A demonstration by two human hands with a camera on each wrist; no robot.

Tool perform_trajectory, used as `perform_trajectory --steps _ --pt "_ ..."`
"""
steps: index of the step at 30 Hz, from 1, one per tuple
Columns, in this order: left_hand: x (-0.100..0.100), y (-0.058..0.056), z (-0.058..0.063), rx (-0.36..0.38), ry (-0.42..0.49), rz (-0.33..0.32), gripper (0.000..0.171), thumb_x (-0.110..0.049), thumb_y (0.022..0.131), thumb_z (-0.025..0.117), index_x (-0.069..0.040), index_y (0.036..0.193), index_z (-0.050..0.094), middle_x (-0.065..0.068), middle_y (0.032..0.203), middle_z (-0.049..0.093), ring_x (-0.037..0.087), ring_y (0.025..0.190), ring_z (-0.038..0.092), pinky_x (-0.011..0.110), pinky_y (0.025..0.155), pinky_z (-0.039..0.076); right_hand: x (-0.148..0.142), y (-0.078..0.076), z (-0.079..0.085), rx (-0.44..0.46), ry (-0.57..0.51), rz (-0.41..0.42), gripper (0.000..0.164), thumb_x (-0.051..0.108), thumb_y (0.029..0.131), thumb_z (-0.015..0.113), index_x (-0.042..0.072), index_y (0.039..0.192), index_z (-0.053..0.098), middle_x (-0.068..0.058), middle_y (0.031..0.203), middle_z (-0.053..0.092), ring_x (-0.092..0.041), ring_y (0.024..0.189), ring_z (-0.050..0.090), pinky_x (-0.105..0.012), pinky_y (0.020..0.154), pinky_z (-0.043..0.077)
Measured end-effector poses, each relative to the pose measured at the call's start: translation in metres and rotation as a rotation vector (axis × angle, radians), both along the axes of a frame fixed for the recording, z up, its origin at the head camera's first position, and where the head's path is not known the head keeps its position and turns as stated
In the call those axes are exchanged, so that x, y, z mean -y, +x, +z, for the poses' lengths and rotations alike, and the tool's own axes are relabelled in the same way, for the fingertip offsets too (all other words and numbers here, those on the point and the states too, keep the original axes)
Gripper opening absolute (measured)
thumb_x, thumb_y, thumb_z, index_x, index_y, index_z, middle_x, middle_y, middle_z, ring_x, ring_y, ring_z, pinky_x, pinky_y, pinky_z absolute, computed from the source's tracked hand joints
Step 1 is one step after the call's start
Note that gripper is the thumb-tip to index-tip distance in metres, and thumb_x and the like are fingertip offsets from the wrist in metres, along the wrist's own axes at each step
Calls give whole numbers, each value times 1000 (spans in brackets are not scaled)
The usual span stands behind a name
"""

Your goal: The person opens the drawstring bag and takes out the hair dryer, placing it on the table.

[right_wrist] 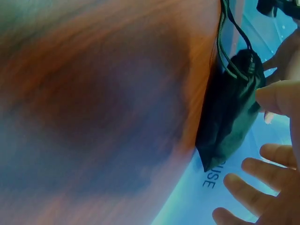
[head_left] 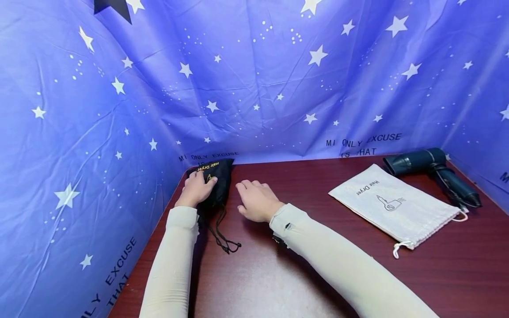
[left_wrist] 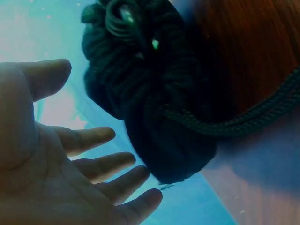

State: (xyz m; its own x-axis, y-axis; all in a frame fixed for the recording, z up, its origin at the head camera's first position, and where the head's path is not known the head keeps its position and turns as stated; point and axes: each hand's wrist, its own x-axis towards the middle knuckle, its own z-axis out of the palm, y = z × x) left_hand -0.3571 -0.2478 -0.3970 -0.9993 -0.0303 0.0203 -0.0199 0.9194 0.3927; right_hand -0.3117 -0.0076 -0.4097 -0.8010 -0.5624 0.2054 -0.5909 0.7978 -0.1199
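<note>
A black drawstring pouch (head_left: 222,187) with yellow "Hair Dryer" print lies at the back left of the table. My left hand (head_left: 195,189) is over its left side. In the left wrist view that hand (left_wrist: 79,164) has its fingers spread and thumb apart, beside the gathered mouth of the pouch (left_wrist: 164,103). Dark coils (left_wrist: 119,21) show at the top there; what they belong to is unclear. To the right of the pouch, my right hand (head_left: 258,201) hovers with relaxed fingers, holding nothing. The pouch's black cords (head_left: 222,238) trail toward the front.
On the right of the dark red table (head_left: 254,274) lies a white drawstring bag (head_left: 389,203) with "Hair Dryer" print. Behind it rests a dark hair dryer (head_left: 415,162). Blue star-printed cloth (head_left: 254,79) hangs along the back and sides.
</note>
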Motion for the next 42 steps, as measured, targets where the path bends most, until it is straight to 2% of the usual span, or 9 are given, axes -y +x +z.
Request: perform_trajectory --steps 5,10,15,21,25,29,36,42 --pt "4 -4 -4 16 56 14 80 -52 105 43 5 159 29 32 162 28 54 147 29 65 119 28 7 -2 -5 35 9 11 64 39 97 66 11 150 46 -6 153 49 -30 132 57 -50 104 50" --pt "9 -6 -4 33 78 43 77 -47 106 42 7 159 25 34 164 22 56 148 24 65 121 25 17 -3 -6 85 -21 16 68 37 98 64 12 157 39 -6 159 44 -30 137 53 -48 110 47" --pt "14 -7 -4 45 108 89 71 -41 106 41 6 158 27 35 162 22 59 144 30 63 120 27 28 -1 -5 119 -52 56 75 35 99 63 13 163 29 -7 165 36 -31 142 49 -46 113 45" --pt "14 -11 -7 36 111 75 71 -40 106 41 7 157 29 38 159 27 51 147 33 59 121 29 31 -1 -5 74 42 84 86 36 97 69 14 166 21 -6 171 25 -30 150 39 -48 116 43" --pt "14 -11 -11 43 98 57 68 -39 106 41 8 155 33 37 157 32 48 149 32 57 122 29 32 0 -5 109 68 126 91 39 97 71 14 166 17 -5 173 18 -31 154 34 -46 121 36" --pt "15 -8 -12 48 93 46 66 -38 107 41 7 154 37 36 156 35 47 149 32 58 122 28 32 -1 -7 143 79 149 91 39 97 70 14 166 17 -5 174 16 -30 155 32 -41 125 29" --pt "10 -6 -14 32 66 28 66 -40 103 46 6 150 44 35 152 42 46 145 38 56 120 33 33 -4 -11 161 86 155 91 41 96 71 12 166 20 -6 173 18 -28 156 30 -39 125 29" --pt "7 -6 -18 35 63 30 69 -43 101 50 5 150 44 35 152 39 46 142 42 56 117 37 33 -4 -14 195 82 146 89 40 97 70 12 165 21 -7 171 26 -27 155 32 -39 125 30"
